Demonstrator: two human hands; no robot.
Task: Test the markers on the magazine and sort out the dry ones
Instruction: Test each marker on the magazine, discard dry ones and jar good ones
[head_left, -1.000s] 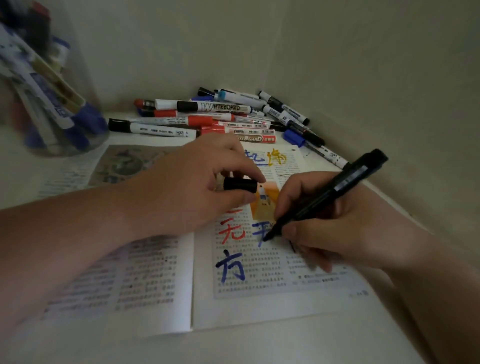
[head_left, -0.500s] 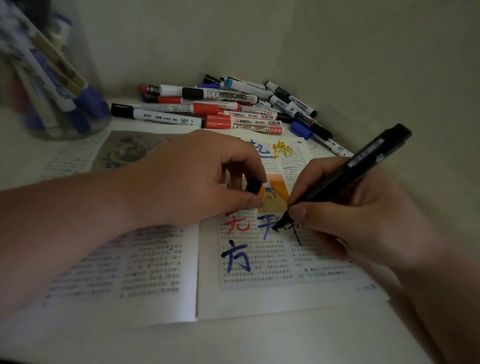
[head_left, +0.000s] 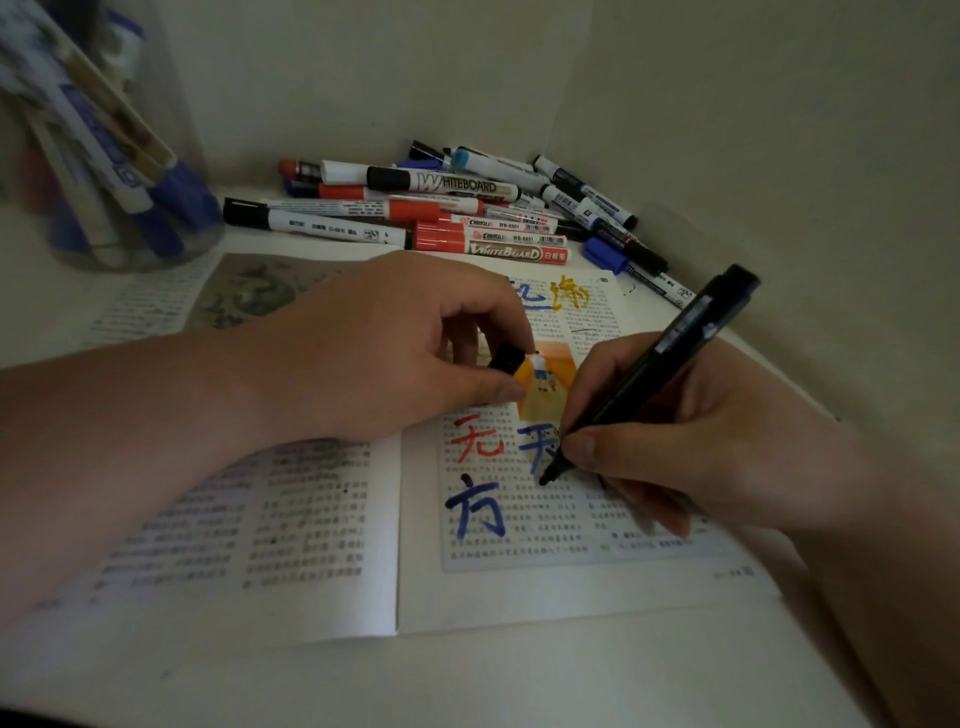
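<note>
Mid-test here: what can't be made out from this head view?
Marker ink: right hand covers the page beside the tip, head view.
Cap: mostly hidden by left hand fingers.
Jar contents: blurred, cut off by the left edge.
Pile labels at the back: overlapped, too small.

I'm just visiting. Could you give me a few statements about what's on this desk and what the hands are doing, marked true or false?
1. The right hand holds a black marker, tip down on the right page of the magazine. True.
2. The left hand is empty. False: it pinches a black cap.
3. The magazine is closed. False: it lies open.
4. A pile of markers lies beyond the magazine, near the wall. True.
5. The clear jar is empty. False: it holds several markers.
</note>
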